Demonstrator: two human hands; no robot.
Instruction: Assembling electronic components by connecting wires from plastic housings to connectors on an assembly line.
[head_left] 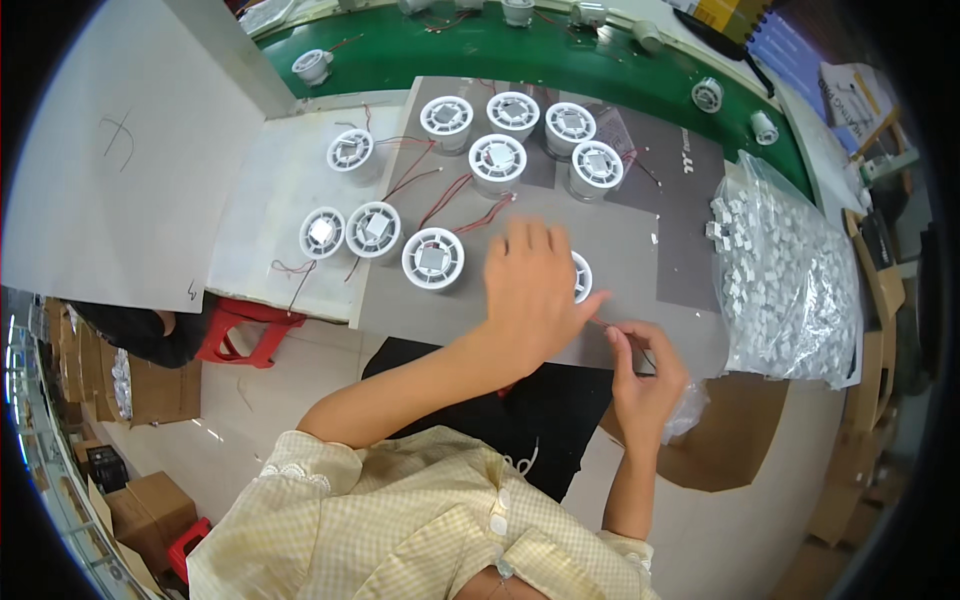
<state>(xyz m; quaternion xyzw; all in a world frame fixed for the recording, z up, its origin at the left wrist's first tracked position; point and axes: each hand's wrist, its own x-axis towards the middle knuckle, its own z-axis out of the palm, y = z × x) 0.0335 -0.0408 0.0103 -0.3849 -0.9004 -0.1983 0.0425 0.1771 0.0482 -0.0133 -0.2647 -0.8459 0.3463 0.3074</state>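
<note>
My left hand [530,285] is bent over a round white lamp housing [582,278], its fingers side by side and its thumb out on the right. Much of that housing is hidden under the hand. To the right, my right hand [648,380] pinches a thin wire [600,322] between thumb and index finger, by the board's near edge. Several similar white housings stand upright with a grey square piece in the middle; one [433,260] is just left of my left hand. Red and dark wires [445,200] trail from them over the grey board [620,235].
A clear plastic bag [785,280] of small white pieces lies at the right. Behind the board runs a green surface [380,50] with more housings. A white panel [110,150] rises at the left. Below are a red stool [250,335] and an open cardboard box [725,440].
</note>
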